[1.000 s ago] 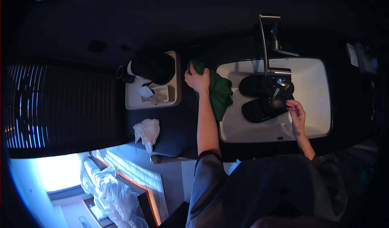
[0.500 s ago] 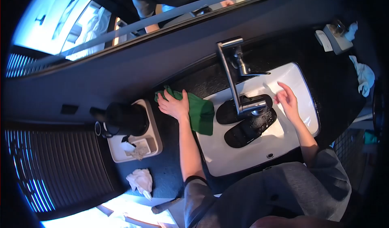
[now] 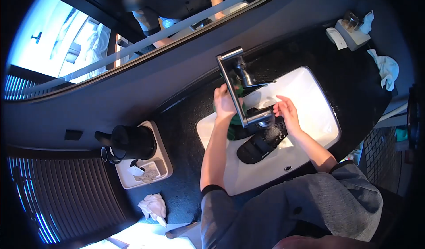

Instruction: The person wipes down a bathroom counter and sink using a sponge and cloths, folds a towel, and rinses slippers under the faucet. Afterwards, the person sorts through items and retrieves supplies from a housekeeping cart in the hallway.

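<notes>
My left hand [image 3: 224, 102] is closed on a bunched green cloth [image 3: 237, 111] at the back left rim of the white sink [image 3: 310, 89], just behind the tap's arm. My right hand [image 3: 287, 111], fingers loosely curved and apart, hovers empty to the right of the tap's spout. A metal tap [image 3: 232, 89] arches over the sink. Below it lie two black slippers: the nearer slipper [image 3: 256, 149] shows most of its sole, while the farther one is largely hidden by the tap and cloth. Water falls from the spout onto the slippers.
On the left a tray [image 3: 167, 167] carries a black kettle [image 3: 133, 142] and a small box. A crumpled white cloth [image 3: 153, 207] lies in front of it. At the back right are a holder [image 3: 353, 35] and another white cloth [image 3: 386, 71]. A mirror lines the wall.
My left hand has moved right with the green cloth, from the wet counter to over the sink's back left rim. The cloth is now bunched. My right hand stays near the spout.
</notes>
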The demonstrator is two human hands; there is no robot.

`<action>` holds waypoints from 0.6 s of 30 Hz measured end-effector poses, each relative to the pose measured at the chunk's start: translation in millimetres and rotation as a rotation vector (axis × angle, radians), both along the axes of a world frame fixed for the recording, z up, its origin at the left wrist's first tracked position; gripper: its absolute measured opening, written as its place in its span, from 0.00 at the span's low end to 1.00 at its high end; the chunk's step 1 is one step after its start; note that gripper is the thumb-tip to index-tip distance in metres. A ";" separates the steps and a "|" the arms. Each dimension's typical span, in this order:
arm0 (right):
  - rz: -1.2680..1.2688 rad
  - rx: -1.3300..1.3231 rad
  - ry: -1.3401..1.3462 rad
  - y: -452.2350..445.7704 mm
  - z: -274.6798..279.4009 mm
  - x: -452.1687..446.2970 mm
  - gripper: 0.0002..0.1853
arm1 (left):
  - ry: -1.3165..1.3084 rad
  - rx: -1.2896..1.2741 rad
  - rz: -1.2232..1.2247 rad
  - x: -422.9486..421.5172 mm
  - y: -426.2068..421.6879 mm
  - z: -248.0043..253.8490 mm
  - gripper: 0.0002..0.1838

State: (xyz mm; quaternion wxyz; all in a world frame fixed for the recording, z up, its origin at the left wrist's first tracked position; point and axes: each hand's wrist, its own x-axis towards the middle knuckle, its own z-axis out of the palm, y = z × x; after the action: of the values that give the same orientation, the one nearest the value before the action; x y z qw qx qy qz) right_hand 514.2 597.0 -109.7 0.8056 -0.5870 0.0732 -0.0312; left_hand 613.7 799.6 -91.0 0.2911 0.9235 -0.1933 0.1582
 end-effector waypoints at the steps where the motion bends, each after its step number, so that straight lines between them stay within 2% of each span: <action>1: 0.044 -0.019 0.012 -5.4 1.1 -14.4 0.16 | -0.009 -0.122 0.012 -7.6 11.7 -6.9 0.19; 2: 0.087 -0.034 0.021 -13.4 0.0 -27.5 0.15 | -0.021 -0.240 0.023 -15.9 24.1 -12.4 0.16; 4: 0.159 0.002 0.072 -19.8 -0.8 -52.4 0.13 | 0.481 -0.819 0.295 -65.4 43.9 8.1 0.16; 6: 0.226 0.098 0.171 -20.1 4.6 -82.0 0.11 | 0.633 -1.373 0.262 -114.3 68.2 10.3 0.19; 8: 0.363 0.154 0.432 -6.7 12.0 -105.3 0.14 | 0.650 -1.766 0.348 -166.0 66.3 31.4 0.23; 10: 0.432 0.401 0.663 11.6 37.9 -125.3 0.16 | 0.649 -1.810 0.406 -208.9 40.6 57.5 0.25; 12: 0.470 0.639 0.776 27.4 40.2 -137.1 0.17 | 0.679 -1.805 0.428 -242.6 12.6 45.6 0.26; 13: 0.488 0.758 0.828 30.3 39.3 -138.8 0.18 | 0.783 -1.770 0.298 -250.6 -7.0 42.6 0.27; 14: 0.464 0.835 0.763 26.9 36.8 -139.2 0.18 | 0.884 -1.728 0.168 -256.9 -27.5 40.2 0.28; 16: 0.410 0.992 0.627 12.6 26.4 -141.8 0.18 | 0.924 -1.520 0.044 -255.4 -62.3 29.5 0.31; 17: 0.390 1.008 0.566 -5.3 28.1 -138.2 0.17 | 0.922 -1.435 -0.038 -252.8 -76.2 33.1 0.32; 18: 0.376 0.616 0.315 -19.2 20.1 -138.1 0.14 | 0.915 -1.357 -0.122 -249.5 -88.9 41.9 0.34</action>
State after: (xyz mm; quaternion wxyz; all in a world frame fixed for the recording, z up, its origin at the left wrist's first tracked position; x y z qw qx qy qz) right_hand 376.2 577.8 -89.6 0.9147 -0.3184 0.0932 0.2307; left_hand 364.2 710.8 -49.1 0.8444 0.5078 0.0324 -0.1677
